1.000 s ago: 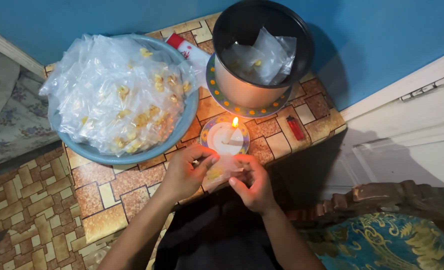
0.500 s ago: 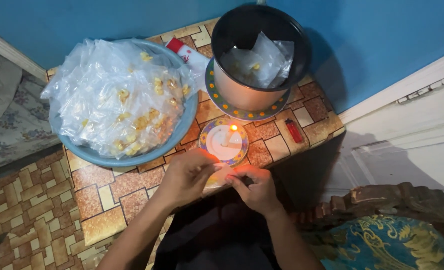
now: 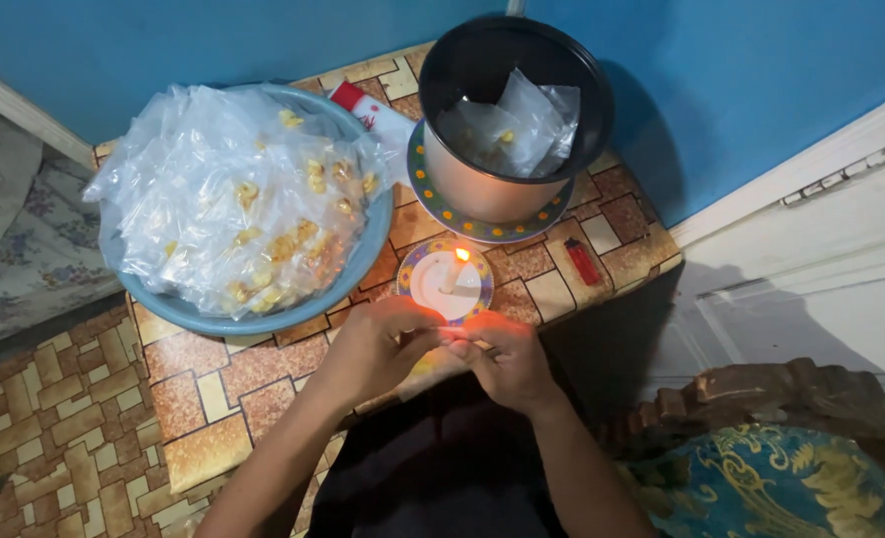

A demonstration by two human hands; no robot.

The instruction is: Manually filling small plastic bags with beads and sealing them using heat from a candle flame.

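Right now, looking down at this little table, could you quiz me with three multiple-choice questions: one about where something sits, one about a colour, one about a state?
1. Where does the lighter lie?
A. inside the basin
B. on the table, right of the candle saucer
C. in the dark pot

2. What colour is the basin that holds the plastic bags?
A. light blue
B. red
C. black

3. What is the state of the candle?
A. unlit
B. lying flat
C. lit and upright

Answers:
1 B, the red lighter rests on the tiled tabletop beside the saucer.
2 A, its rim shows light blue.
3 C, a flame burns at its top, just beyond the left hand and right hand.
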